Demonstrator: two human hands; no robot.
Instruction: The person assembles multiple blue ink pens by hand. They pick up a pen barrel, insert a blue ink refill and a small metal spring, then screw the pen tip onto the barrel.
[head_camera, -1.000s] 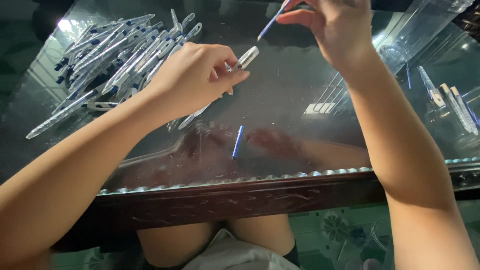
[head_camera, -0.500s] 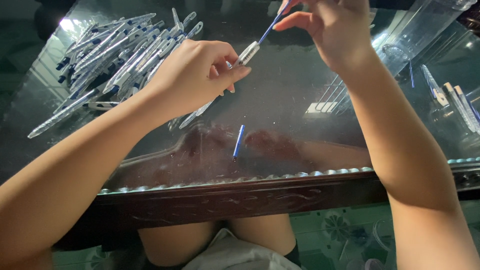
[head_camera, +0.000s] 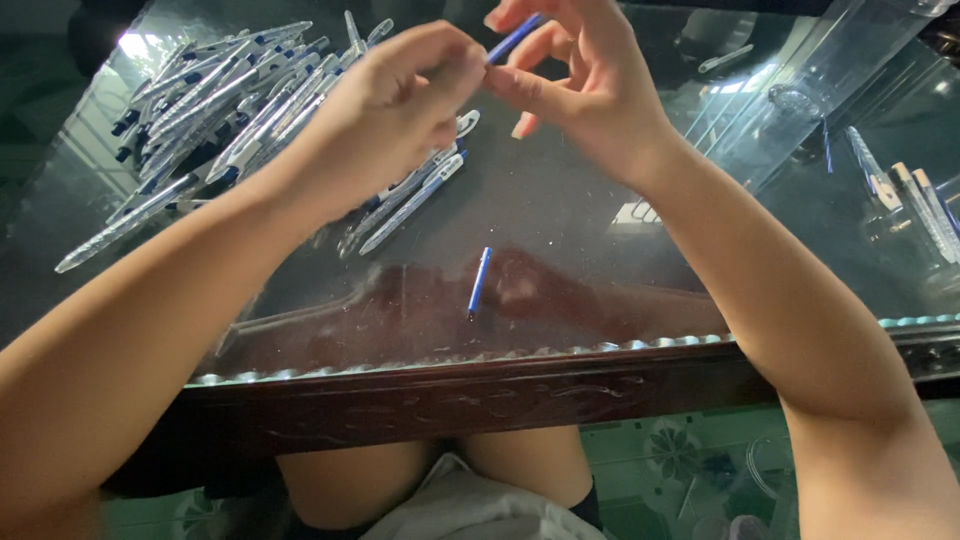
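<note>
Hands meet above glass table: right hand pinches blue refill; left hand closed, contents hidden.

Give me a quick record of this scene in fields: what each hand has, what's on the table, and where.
left hand: closed around a pen body that is mostly hidden; only its pale end shows below the fingers
right hand: pinching a thin blue refill between fingertips, its lower end meeting the left hand
surface: dark glass-topped table with a carved wooden edge
pile of pens: clear with blue parts, far left
loose blue refill: lying alone near the front edge
far right: a few more pens
</note>
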